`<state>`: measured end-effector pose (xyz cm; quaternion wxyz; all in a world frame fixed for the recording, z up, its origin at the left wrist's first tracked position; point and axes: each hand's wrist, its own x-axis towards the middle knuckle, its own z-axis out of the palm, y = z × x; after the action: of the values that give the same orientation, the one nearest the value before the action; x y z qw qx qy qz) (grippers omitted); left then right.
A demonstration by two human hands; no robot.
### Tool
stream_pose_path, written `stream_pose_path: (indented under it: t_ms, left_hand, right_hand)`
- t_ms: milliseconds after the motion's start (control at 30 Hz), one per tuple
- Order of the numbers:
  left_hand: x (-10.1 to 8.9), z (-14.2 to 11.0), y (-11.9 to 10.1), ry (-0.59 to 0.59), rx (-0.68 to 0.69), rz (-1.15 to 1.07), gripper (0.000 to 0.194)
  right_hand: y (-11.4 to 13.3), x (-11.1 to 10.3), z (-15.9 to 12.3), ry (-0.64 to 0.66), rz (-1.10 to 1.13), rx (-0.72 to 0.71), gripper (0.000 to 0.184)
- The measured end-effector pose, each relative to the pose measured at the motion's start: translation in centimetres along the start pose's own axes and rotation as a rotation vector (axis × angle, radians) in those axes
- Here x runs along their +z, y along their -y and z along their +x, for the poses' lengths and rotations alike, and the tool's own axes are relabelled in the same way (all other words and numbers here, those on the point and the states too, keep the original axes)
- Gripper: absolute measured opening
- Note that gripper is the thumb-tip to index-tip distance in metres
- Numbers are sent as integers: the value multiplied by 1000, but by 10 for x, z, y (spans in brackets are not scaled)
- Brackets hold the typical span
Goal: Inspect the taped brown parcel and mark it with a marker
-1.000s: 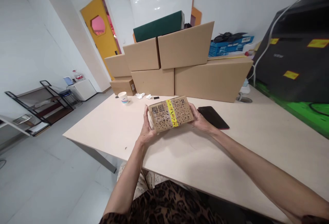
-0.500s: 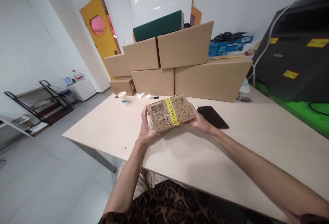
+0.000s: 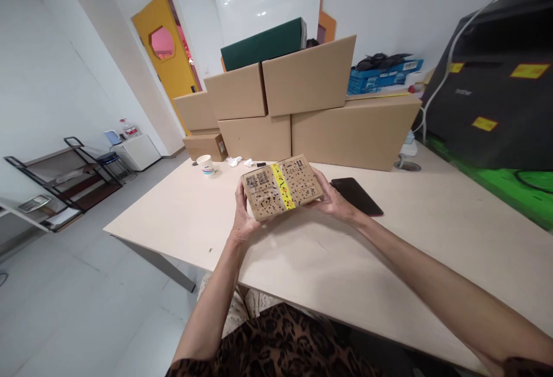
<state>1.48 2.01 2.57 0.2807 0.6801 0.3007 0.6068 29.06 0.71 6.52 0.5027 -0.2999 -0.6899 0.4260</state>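
Observation:
Between my hands is a small cardboard box (image 3: pixel 264 193), printed with dark marks and crossed by a strip of yellow tape (image 3: pixel 283 187). It tilts toward me, its right end higher, above the table. My left hand (image 3: pixel 244 215) grips the box's left end, thumb along the side. On the right end, my right hand (image 3: pixel 332 199) holds it, with some fingers hidden underneath or behind. A black tablet-like thing (image 3: pixel 358 196) with a reddish edge lies on the table (image 3: pixel 181 210) just right of my right hand.
Large cardboard boxes (image 3: pixel 341 140) are stacked along the table's back, a dark green box (image 3: pixel 261 45) on top. A paper cup (image 3: pixel 205 166) and crumpled white tissues (image 3: pixel 234 161) stand before them. At right are a blue crate (image 3: pixel 367 82) and a big black case (image 3: pixel 484 100).
The box has shifted slightly left in view and tilted a little differently, both hands moving with it. The whole view has also drifted slightly.

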Motion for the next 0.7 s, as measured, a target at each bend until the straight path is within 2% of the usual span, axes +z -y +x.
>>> stream_pose_path:
  t_ms: [133,300,433,533,633,700]
  left_hand:
    - [1,3,-10,-80,-43,-99,125]
    - [0,4,-19,-226,-178,-282,90]
    - [-3,6,-19,-236,-318,-384,80]
    - [-4,6,-20,-267,-477,-529,77]
    - [-4,5,-23,-206,-639,-695,78]
    - [-4,4,-25,-139,-685,-749,78]
  right_hand:
    - [3,1,0,16,49,20,103]
    - [3,5,-1,51,43,76,101]
    - [4,8,-2,74,98,71,94]
    - [9,12,-3,59,139,61,94]
    - [21,20,-5,100,185,34,93]
    - [30,27,-7,153,224,14,95]
